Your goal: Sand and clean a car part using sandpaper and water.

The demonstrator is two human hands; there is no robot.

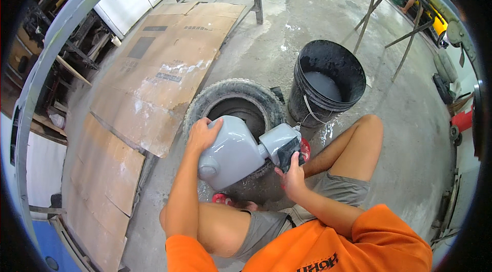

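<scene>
My left hand grips the upper left side of a glossy grey part, which has a large body and a smaller end joined by a short neck. The part lies over a tire on the concrete floor. My right hand holds a dark flat sheet, like wet sandpaper, against the smaller end, its thumb pressed on the sheet. A black bucket of cloudy grey liquid stands just beyond, to the right.
Cardboard sheets cover the floor at the left, beside a metal frame and cluttered shelves. Metal stands are at the back right. Tires and a red object line the right wall. My bent legs flank the tire.
</scene>
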